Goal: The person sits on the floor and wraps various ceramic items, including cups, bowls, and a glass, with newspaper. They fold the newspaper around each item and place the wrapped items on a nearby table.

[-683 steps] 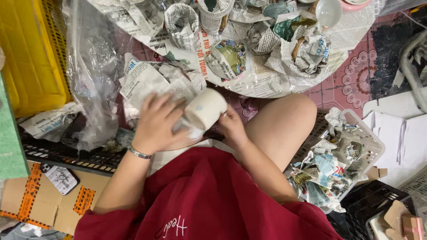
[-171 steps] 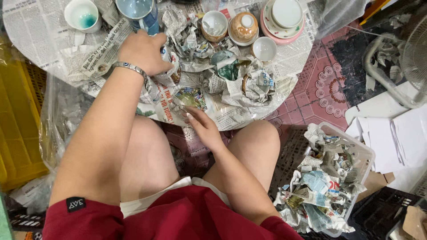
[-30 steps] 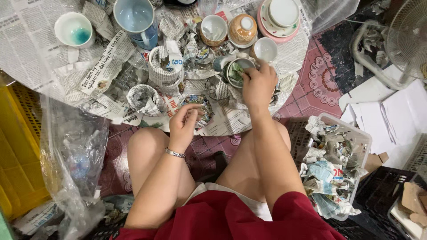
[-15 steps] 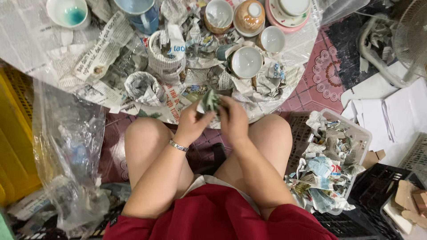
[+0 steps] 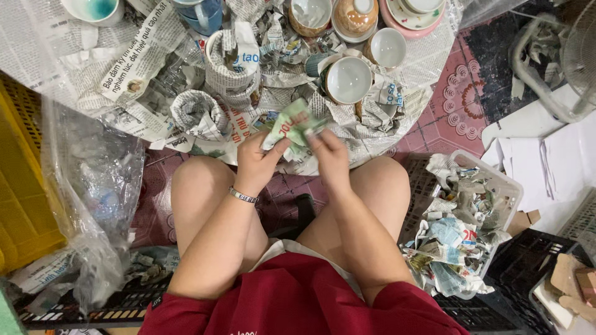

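Newspaper-covered table [image 5: 56,56] fills the upper frame, crowded with cups and bowls.
Left hand [image 5: 257,158] and right hand [image 5: 329,155] pinch a crumpled paper wad [image 5: 290,127] at centre; an unwrapped white bowl [image 5: 348,79] just above could get knocked.

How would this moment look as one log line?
left hand | right hand | both gripping newspaper-wrapped item | above knees | white bowl beyond
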